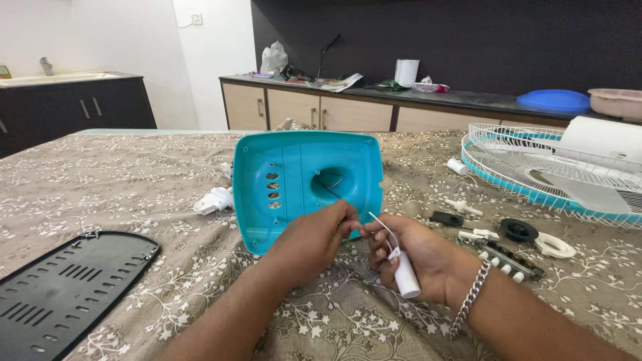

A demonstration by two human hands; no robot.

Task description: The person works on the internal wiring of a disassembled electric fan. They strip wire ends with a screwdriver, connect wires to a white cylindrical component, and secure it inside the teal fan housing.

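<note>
White walls [120, 33] meet a dark back wall [435, 33] above beige wooden cabinets [294, 107], with a black sink unit [73, 107] off left in daylight.

1 head-worn camera looks forward and down across the patterned table [134, 180], close above both hands [361, 251]

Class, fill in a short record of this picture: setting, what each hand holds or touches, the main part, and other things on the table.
Setting: table under a floral cloth, dark counter with cabinets behind
Left hand: fingers pinch thin wires at the lower edge of the teal housing
Right hand: holds a small white cylinder with wires attached; chain bracelet on the wrist
Teal housing: stands tilted on edge, hollow side facing the camera
Left of it: black vented panel, lying flat
Right of it: fan guard, black switch strip, small white parts
</note>
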